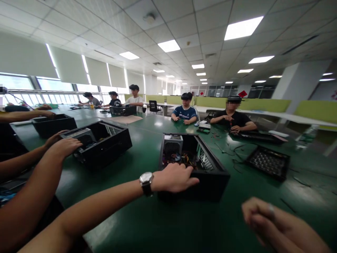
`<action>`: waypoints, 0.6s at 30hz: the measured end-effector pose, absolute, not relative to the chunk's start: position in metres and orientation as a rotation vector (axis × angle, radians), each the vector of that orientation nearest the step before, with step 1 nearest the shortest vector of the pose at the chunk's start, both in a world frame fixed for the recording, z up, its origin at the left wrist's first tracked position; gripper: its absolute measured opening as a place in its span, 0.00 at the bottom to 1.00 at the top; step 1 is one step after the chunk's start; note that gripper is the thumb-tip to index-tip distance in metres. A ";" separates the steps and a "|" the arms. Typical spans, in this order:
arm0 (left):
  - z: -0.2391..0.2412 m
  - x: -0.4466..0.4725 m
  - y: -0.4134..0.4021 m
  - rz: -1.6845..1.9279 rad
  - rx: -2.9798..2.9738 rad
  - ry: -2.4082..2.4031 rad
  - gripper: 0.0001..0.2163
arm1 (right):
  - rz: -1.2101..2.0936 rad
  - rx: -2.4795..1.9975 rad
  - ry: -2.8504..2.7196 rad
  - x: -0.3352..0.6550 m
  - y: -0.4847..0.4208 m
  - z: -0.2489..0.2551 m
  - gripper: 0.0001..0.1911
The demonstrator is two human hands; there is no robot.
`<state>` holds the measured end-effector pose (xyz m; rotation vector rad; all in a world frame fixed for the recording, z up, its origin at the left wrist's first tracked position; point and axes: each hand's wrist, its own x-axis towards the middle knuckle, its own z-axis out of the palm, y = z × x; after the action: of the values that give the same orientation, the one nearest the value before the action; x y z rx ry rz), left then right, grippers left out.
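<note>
Just ahead of me on the table is a black open-topped computer case (192, 186), with a grey power supply (173, 143) and a tangle of coloured cables (184, 158) inside. My left hand (172, 177), wearing a watch, lies over the near rim of this case. Its fingers bend over the edge, and the thumb sticks out to the right along the outer side. At the lower right, apart from the case, my right hand (263, 218) hovers over the table. It is blurred, its fingers are curled in, and whatever may be in them is hidden.
On my left a neighbour's hands (61, 146) touch another open case (110, 147). A further case (55, 124) stands beyond. To the right lie a black perforated panel (268, 161), loose cables, and a plastic bottle (308, 137). Several people sit around the green table (142, 140).
</note>
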<state>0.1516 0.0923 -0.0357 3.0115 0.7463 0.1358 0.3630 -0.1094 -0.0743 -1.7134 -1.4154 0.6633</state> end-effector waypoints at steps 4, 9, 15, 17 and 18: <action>-0.013 0.117 0.060 -0.109 2.944 0.385 0.24 | 0.546 -1.783 -1.839 0.340 -0.055 -0.006 0.23; -0.042 0.129 0.101 -0.262 3.158 0.422 0.30 | 0.611 -1.999 -2.196 0.306 -0.004 -0.019 0.08; -0.072 0.157 0.134 -0.469 3.074 0.642 0.43 | 0.649 -2.213 -2.153 0.309 0.039 -0.059 0.05; -0.070 0.163 0.134 -0.449 3.057 0.633 0.44 | 0.622 -2.268 -2.090 0.315 0.052 -0.067 0.08; -0.068 0.165 0.134 -0.447 3.052 0.632 0.44 | 0.616 -2.287 -2.057 0.317 0.057 -0.071 0.09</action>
<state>0.1646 0.1341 -0.0682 3.0519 0.6322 -0.4469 0.3171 0.0572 -0.0708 -2.2869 -2.0573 0.6159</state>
